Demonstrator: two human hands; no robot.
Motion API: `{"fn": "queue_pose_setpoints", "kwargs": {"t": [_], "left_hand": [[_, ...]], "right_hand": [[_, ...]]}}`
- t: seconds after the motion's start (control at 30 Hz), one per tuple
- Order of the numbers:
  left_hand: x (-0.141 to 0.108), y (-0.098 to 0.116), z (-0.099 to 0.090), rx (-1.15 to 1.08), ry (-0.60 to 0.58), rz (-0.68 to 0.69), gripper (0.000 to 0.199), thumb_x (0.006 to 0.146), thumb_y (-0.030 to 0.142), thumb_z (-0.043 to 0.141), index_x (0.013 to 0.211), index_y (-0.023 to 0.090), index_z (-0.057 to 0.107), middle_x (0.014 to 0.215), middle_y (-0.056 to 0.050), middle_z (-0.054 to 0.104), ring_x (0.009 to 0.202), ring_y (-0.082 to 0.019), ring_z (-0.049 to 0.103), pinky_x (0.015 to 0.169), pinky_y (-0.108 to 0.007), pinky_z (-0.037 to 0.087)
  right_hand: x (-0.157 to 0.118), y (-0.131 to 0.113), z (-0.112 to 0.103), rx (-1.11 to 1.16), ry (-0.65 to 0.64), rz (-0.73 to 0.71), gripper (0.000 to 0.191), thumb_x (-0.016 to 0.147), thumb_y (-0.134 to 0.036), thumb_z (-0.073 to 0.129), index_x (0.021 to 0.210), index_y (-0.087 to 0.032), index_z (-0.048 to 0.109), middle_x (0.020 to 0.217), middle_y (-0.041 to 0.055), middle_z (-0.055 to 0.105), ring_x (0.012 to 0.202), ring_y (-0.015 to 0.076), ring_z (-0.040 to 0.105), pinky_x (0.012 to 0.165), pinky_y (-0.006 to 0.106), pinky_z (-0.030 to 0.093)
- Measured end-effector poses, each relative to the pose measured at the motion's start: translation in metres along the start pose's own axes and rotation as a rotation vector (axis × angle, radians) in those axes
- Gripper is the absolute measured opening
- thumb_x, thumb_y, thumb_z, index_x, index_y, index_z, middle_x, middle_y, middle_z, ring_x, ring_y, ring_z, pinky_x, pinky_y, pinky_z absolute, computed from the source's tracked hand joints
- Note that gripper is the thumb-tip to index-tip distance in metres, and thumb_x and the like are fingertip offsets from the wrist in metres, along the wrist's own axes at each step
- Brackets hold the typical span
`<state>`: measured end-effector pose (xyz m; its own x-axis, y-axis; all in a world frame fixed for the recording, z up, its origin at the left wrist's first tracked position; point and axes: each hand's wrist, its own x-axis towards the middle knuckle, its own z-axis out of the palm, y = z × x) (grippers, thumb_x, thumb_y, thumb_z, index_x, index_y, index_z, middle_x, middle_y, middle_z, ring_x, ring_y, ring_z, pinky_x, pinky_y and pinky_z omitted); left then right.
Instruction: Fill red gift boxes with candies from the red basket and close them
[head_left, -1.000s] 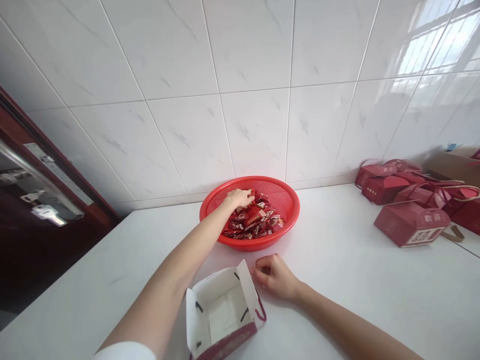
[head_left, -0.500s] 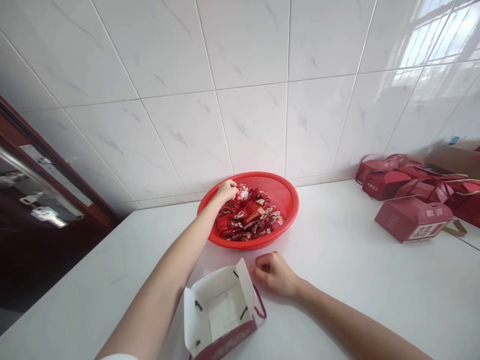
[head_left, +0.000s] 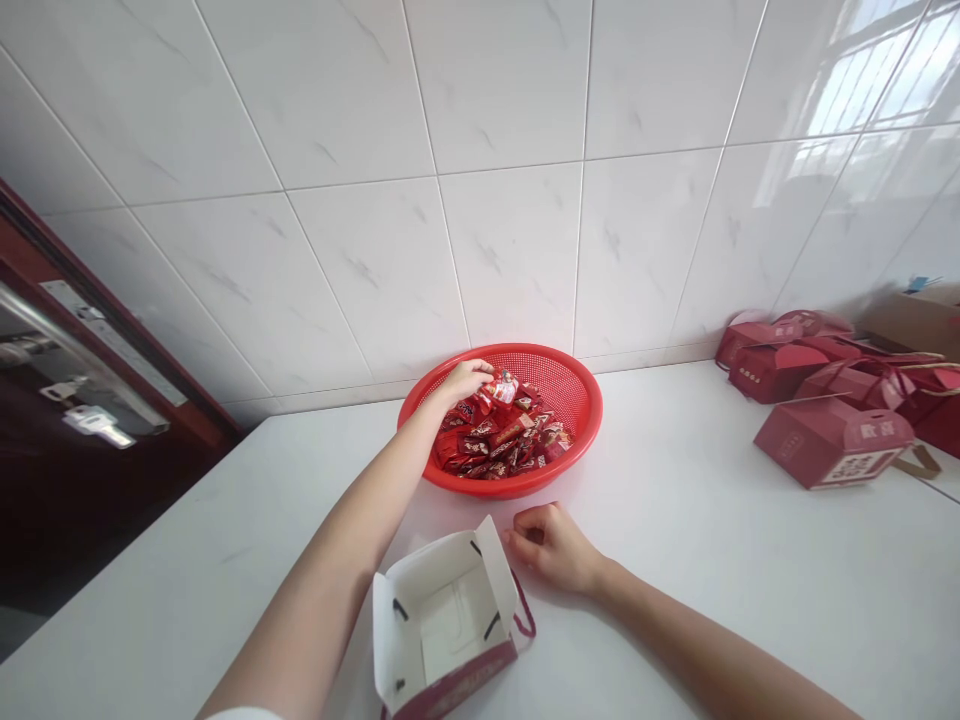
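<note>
Two bare hands at work on a white desk, seen from above. The left hand reaches over the rear left part of a red perforated basket, its fingers drawn narrow on a red and white packet. Below this packet, a heap of small wrapped sweets (mostly dark red, some with pale lettering) lies inside the basket, mainly toward its front and left. The basket stands near the tiled wall.

The right hand rests on the desk in front of the basket, curled into a loose fist; whether it encloses anything cannot be told. Just to its left is an open carton, placed in front of the basket and beside the left forearm. Its white interior and floor are visible, its flaps stand raised, and a dark red cord loops out on the right side.

Well apart, at the right, a closed maroon gift box with pale lettering stands before a cluster of similar boxes; a brown cardboard box lies behind them. At the far left, keys hang at the lock of a dark door.
</note>
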<state>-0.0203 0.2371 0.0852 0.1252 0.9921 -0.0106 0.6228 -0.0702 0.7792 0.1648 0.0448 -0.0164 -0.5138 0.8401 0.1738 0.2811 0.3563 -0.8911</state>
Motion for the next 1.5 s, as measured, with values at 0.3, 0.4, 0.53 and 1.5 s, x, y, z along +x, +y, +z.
{"fn": "queue_pose_setpoints", "kwargs": {"t": [0.3,0.4,0.53,1.5], "left_hand": [[-0.007,0.006,0.001,0.206,-0.185,-0.025,0.024,0.094,0.037,0.071,0.087,0.014,0.068,0.086,-0.001,0.068,0.074,-0.015,0.064,0.069,-0.03,0.054],[-0.01,0.012,0.001,0.186,-0.183,0.034,0.031,0.075,0.035,0.087,0.065,0.016,0.064,0.063,0.005,0.058,0.062,-0.014,0.055,0.061,-0.027,0.041],[-0.014,0.022,0.003,0.08,-0.084,0.145,0.042,0.062,0.03,0.088,0.048,0.019,0.051,0.051,0.006,0.043,0.058,-0.014,0.047,0.057,-0.028,0.029],[-0.13,0.021,0.003,-0.637,-0.117,0.321,0.041,0.069,0.053,0.089,0.088,0.018,0.077,0.09,-0.004,0.073,0.092,-0.021,0.068,0.086,-0.031,0.053]], "right_hand": [[0.0,-0.001,0.0,-0.003,-0.001,0.006,0.038,0.081,-0.029,0.05,0.055,-0.02,0.025,0.057,-0.0057,0.022,0.059,0.0103,0.02,0.054,0.028,0.021],[-0.001,-0.001,-0.001,-0.001,0.0,0.009,0.038,0.081,-0.029,0.051,0.055,-0.02,0.025,0.058,-0.0057,0.023,0.059,0.0102,0.02,0.054,0.028,0.021],[0.0,-0.001,-0.001,0.007,-0.006,0.007,0.039,0.081,-0.03,0.053,0.055,-0.021,0.025,0.057,-0.0059,0.023,0.058,0.0101,0.02,0.054,0.028,0.021],[0.069,-0.092,-0.081,0.147,0.348,-0.149,0.031,0.073,-0.05,0.08,0.071,-0.021,0.068,0.067,0.0022,0.067,0.066,0.0189,0.06,0.062,0.032,0.046]]}}
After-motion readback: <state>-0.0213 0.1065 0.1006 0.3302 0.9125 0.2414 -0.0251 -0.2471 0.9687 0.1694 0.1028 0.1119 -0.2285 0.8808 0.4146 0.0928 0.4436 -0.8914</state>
